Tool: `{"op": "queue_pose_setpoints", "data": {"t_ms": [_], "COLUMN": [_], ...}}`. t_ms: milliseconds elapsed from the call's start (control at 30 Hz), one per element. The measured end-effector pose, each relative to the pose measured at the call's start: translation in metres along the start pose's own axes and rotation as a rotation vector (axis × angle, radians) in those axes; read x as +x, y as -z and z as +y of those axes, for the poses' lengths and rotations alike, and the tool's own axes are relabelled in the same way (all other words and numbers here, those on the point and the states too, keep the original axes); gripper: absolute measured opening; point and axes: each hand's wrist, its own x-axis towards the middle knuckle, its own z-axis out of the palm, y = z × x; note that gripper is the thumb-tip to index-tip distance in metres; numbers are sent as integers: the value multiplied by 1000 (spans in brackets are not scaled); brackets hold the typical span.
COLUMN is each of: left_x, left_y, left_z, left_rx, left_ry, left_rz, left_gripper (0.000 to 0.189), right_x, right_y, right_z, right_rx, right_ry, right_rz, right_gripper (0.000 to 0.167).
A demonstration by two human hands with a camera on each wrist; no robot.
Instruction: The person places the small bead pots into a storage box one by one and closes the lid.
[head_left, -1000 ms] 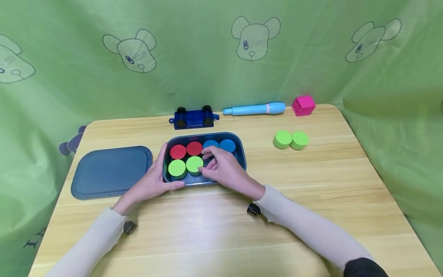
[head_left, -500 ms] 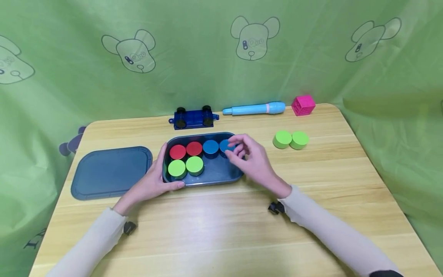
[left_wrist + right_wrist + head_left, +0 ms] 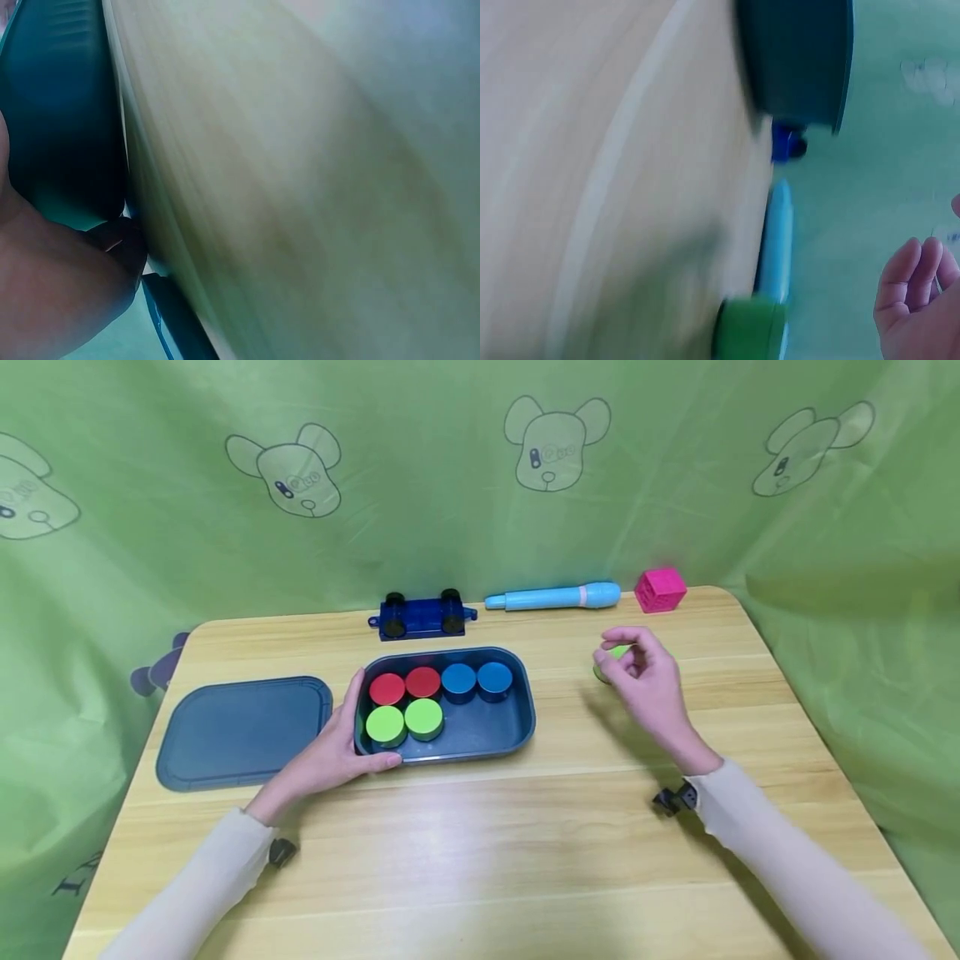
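Note:
In the head view, a dark blue rectangular box contains two red discs, two blue discs and two light green discs. My left hand holds the box's left end, thumb along the front wall and fingers along the left wall. Over to the right, my right hand hovers with loosely bent fingers above a light green disc on the table, partly hidden by the hand. In the right wrist view, the green disc stands apart from the fingers.
A dark blue lid lies left of the box. Along the back edge of the wooden table are a blue toy wagon, a light blue pen-shaped stick and a pink cube. A green printed curtain hangs behind.
My right hand has left the green disc inside the box and moved right, over the green discs on the table. My left hand and the box have stayed put.

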Motion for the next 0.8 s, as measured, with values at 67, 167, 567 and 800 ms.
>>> {"op": "queue_pose_setpoints", "data": {"t_ms": [67, 167, 567, 800], "left_x": [0, 0, 1, 0], "left_y": [0, 0, -1, -2], "left_z": [0, 0, 0, 1], "left_rx": [-1, 3, 7, 7], "left_ry": [9, 11, 5, 5], "left_rz": [-1, -3, -11, -10], "left_gripper": [138, 138, 136, 137], "right_x": [1, 3, 3, 10], "right_y": [12, 28, 74, 85], "right_z": [8, 20, 54, 69], "right_rx": [-42, -89, -284, -341], "right_ry": [-20, -36, -220, -320], "right_rz": [31, 57, -9, -115], "right_gripper": [34, 35, 58, 79]}}
